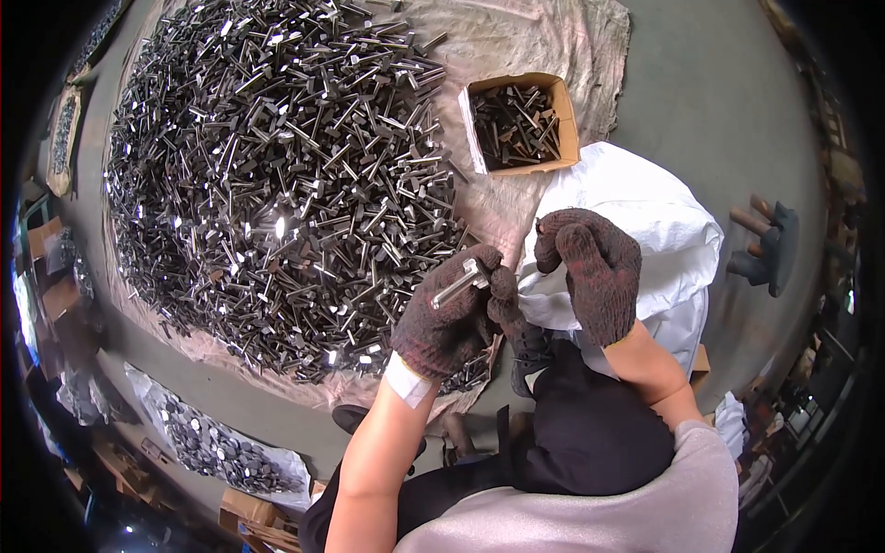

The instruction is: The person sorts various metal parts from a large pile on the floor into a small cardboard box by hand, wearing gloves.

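My left hand (449, 309), in a dark knitted glove, is closed around a shiny metal bolt (454, 288) with a blocky head. The bolt lies across the fingers, its head toward my right hand. Level with it, my gloved right hand (595, 272) is held over a white woven sack (645, 212), its fingers curled toward the thumb. Whatever those fingers hold, if anything, is hidden. To the left spreads a large heap of similar metal bolts (286, 175), reaching close to my left hand.
Beyond my hands, a cardboard box (570, 129) of darker metal pieces stands on the pinkish ground sheet (516, 41). At lower left, round metal parts (221, 452) lie on a white sheet. A dark metal stand (774, 249) is on the floor at right.
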`<action>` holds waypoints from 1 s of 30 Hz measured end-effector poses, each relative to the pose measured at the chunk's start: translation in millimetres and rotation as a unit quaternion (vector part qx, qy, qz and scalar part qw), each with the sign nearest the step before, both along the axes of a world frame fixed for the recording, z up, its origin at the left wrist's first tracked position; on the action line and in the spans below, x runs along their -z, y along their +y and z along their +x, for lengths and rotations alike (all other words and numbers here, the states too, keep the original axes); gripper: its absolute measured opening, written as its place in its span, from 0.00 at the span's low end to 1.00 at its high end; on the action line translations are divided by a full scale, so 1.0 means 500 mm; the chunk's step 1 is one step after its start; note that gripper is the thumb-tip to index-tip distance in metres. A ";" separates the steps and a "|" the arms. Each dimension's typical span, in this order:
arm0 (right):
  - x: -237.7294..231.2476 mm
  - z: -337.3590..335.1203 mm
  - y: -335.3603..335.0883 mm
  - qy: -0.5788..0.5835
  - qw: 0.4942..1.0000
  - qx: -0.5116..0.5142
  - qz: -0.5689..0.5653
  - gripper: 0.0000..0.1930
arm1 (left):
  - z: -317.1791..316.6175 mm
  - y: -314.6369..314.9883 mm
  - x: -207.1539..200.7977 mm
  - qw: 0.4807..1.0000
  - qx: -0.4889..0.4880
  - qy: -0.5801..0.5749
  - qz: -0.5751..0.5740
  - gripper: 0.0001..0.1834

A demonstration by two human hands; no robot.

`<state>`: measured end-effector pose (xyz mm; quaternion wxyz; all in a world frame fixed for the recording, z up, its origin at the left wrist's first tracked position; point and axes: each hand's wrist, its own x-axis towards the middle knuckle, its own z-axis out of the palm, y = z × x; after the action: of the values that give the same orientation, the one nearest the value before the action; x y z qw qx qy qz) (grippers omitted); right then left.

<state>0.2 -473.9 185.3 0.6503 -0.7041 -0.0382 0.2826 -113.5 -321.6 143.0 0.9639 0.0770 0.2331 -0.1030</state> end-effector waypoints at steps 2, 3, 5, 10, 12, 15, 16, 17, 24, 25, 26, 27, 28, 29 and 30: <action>0.003 -0.001 -0.001 0.003 1.000 0.002 0.008 0.15 | 0.004 -0.006 0.003 0.992 -0.031 0.017 -0.123 0.27; 0.005 -0.002 -0.001 0.008 1.000 0.008 0.016 0.15 | 0.004 -0.008 0.003 0.992 -0.031 0.017 -0.123 0.27; 0.009 -0.002 -0.003 0.014 1.000 0.013 0.023 0.15 | 0.003 -0.011 0.001 0.991 -0.050 0.008 -0.120 0.29; 0.004 0.001 -0.002 0.022 1.000 0.001 -0.011 0.15 | 0.004 -0.010 0.004 0.991 -0.058 0.008 -0.124 0.27; 0.009 -0.001 -0.005 0.026 1.000 0.005 -0.010 0.15 | 0.003 -0.010 0.005 0.991 -0.056 0.011 -0.124 0.27; 0.009 -0.001 -0.004 0.026 1.000 0.007 -0.010 0.15 | 0.001 -0.011 0.008 0.986 -0.062 0.008 -0.152 0.28; 0.008 -0.001 -0.003 0.022 1.000 0.005 -0.012 0.15 | 0.001 -0.012 0.012 0.983 -0.068 -0.007 -0.172 0.28; 0.008 -0.002 -0.001 0.023 1.000 0.004 -0.011 0.15 | 0.001 -0.012 0.013 0.978 -0.073 -0.021 -0.192 0.29; 0.011 0.001 -0.004 0.015 1.000 -0.009 -0.015 0.15 | 0.002 -0.015 0.021 0.982 -0.059 -0.014 -0.179 0.23; 0.010 0.000 -0.004 0.019 1.000 -0.006 -0.018 0.14 | 0.003 -0.016 0.019 0.984 -0.062 -0.004 -0.167 0.24; 0.010 0.000 -0.004 0.019 1.000 -0.006 -0.018 0.14 | 0.005 -0.017 0.017 0.986 -0.064 0.006 -0.155 0.25; 0.011 0.000 -0.003 0.021 1.000 -0.005 -0.013 0.14 | 0.007 -0.015 0.013 0.986 -0.065 0.007 -0.154 0.25; 0.013 -0.001 -0.003 0.023 1.000 -0.003 -0.009 0.14 | 0.009 -0.014 0.008 0.989 -0.058 0.017 -0.134 0.24; 0.014 0.000 -0.003 0.024 1.000 -0.003 -0.008 0.14 | 0.011 -0.013 0.006 0.992 -0.050 0.028 -0.114 0.23; 0.013 -0.001 -0.002 0.021 1.000 -0.006 -0.008 0.13 | 0.010 -0.012 0.009 0.992 -0.051 0.028 -0.114 0.23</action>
<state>-0.1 -475.0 179.0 0.6435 -0.7030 -0.0260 0.3016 -108.3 -327.8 138.6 0.9635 -0.0483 0.2501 -0.0820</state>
